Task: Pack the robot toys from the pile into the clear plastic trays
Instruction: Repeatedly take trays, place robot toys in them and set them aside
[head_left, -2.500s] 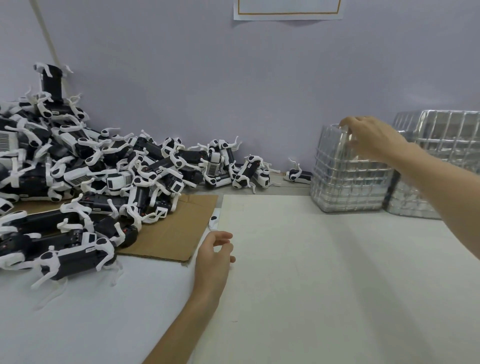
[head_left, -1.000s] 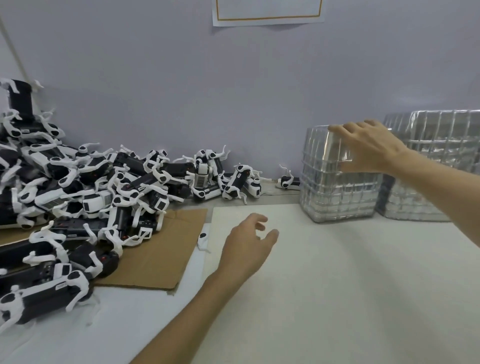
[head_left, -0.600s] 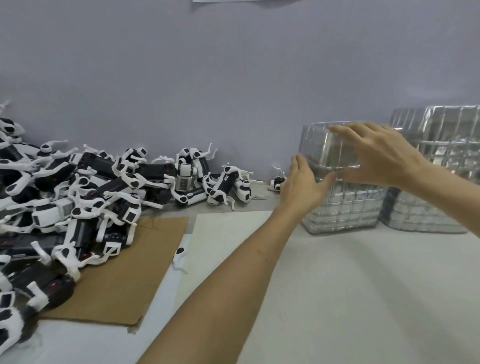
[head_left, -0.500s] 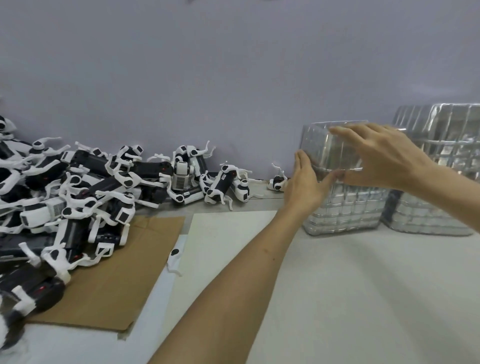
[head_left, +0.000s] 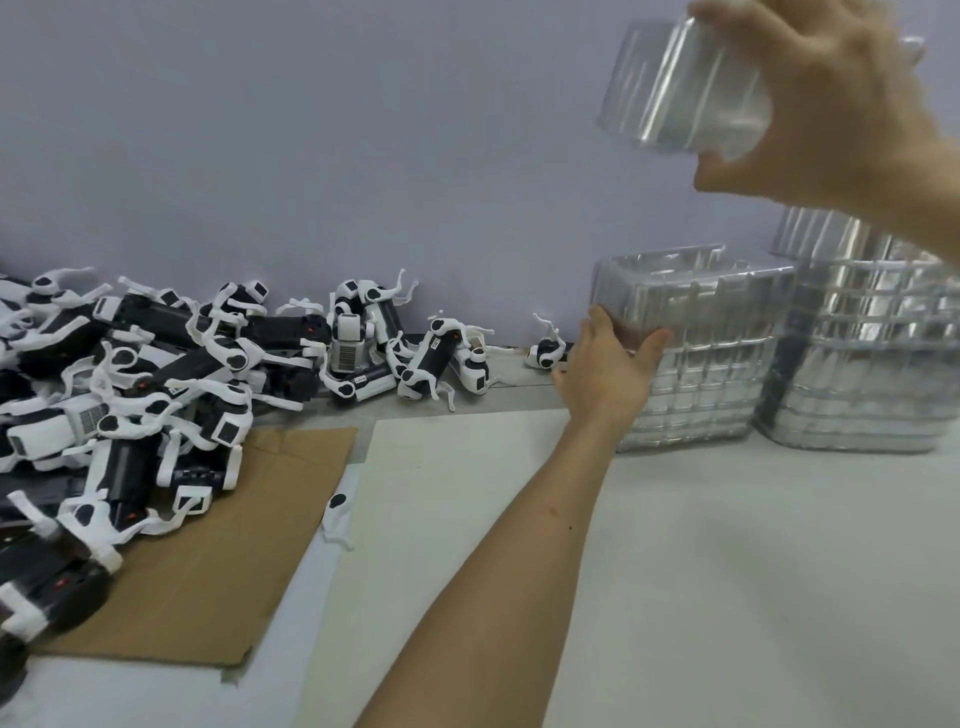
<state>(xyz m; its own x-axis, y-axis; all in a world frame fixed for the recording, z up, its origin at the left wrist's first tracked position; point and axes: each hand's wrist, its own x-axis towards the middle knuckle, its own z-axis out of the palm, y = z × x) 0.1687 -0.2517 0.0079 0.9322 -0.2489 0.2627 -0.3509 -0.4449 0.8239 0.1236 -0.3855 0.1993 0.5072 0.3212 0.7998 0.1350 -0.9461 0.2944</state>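
Observation:
A big pile of black-and-white robot toys (head_left: 135, 384) covers the left of the table and runs along the wall. A stack of clear plastic trays (head_left: 717, 364) stands at the back right. My right hand (head_left: 831, 109) grips one clear tray (head_left: 680, 88) and holds it high above the stack. My left hand (head_left: 608, 374) presses against the stack's near left corner, thumb on its front face and fingers on its left side.
A second, taller stack of clear trays (head_left: 872, 358) stands right of the first. A brown cardboard sheet (head_left: 218, 551) lies under the pile's edge. One small loose white toy part (head_left: 336, 512) lies beside the cardboard. The white tabletop (head_left: 727, 597) spreads in front.
My right hand has lifted the top tray up off the stack. My left hand reached across from the table to the stack and now steadies it.

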